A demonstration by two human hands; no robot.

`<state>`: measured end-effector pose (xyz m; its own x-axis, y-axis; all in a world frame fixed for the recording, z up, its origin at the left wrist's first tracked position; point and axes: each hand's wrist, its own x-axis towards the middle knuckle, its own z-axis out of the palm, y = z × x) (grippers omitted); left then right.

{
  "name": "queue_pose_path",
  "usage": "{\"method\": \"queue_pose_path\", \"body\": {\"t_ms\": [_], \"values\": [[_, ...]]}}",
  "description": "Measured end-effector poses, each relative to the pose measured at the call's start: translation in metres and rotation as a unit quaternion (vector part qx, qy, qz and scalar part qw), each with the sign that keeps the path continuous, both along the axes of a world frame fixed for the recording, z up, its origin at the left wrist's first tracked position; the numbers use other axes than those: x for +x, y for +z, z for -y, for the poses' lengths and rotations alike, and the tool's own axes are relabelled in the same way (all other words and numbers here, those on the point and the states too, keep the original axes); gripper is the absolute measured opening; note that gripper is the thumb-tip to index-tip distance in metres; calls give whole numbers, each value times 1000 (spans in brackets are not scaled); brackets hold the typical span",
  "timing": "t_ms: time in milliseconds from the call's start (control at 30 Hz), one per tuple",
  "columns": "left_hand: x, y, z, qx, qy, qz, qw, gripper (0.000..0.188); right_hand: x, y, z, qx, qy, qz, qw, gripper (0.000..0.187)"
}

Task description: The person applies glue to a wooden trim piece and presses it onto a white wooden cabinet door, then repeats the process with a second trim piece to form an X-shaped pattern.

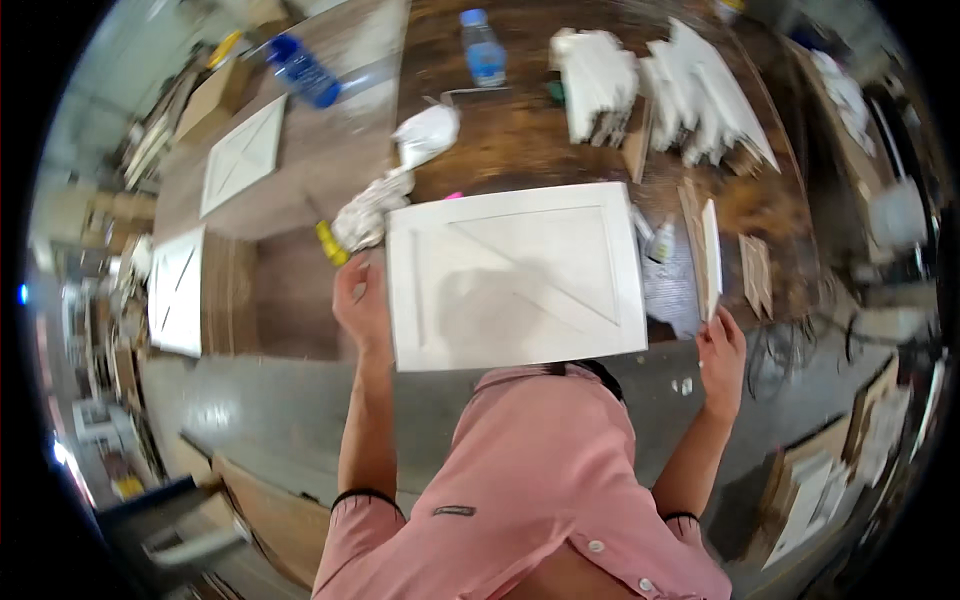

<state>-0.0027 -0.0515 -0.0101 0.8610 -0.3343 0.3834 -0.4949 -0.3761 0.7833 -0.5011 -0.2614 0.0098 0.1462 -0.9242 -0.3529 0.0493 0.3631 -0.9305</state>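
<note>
Panel (515, 300) sits centre-frame! Right hand (722, 350) pinches a strip (711, 255) right of centre; left hand (362, 308), left of centre, curls beside the panel, holding what, I can't tell.

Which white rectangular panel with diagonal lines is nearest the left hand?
The large white panel before the pink shirt, its left edge beside the left hand; the far-left panel and upper-left panel lie farther away.
</note>
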Motion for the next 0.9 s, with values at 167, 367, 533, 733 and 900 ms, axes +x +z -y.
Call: {"method": "queue_pose_path", "body": {"t_ms": [167,367,533,733,900], "values": [[11,53,-13,-155,6,-128,980,27,50,-2,-18,32,29,50,998,30],[7,49,-45,-160,-37,-181,970,20,81,-7,-15,83,224,77,968,28],[-85,74,-4,152,-242,202,937,39,126,8,-38,155,305,4,940,24],[-104,55,12,144,-401,333,841,43,136,4,-66,273,412,62,867,23],[-99,51,28,125,-445,315,829,36,128,2,-71,266,391,73,878,30]]}}
